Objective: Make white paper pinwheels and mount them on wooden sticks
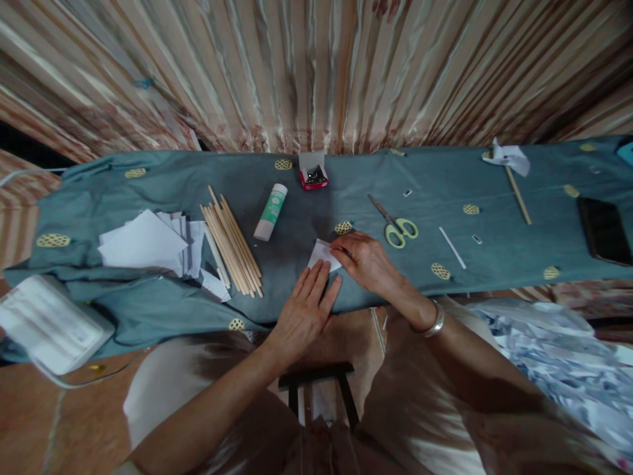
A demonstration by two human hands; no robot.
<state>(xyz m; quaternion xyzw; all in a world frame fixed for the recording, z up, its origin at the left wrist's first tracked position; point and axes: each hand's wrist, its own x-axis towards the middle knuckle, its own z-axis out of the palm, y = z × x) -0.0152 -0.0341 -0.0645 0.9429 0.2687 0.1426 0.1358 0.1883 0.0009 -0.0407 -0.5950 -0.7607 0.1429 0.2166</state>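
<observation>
Watching remotely, I've got the left hand (302,315) laid flat, thumb apart, fingertips on a small white paper (318,253) at the teal tablecloth's (440,178) near edge. Right hand (370,262) has its fingertips bunched at the paper's right side; can't tell if they're gripping. Farther out: glue stick (271,212), green-handled scissors (394,225), wooden sticks (235,245), open red box (313,185).

Head cam, facing fwd & down, near hands (302,315), lap (171,389) at btm

Silvery bangle (436,319) on right wrist, pale loose trousers (173,373), bare hands (302,313)
</observation>
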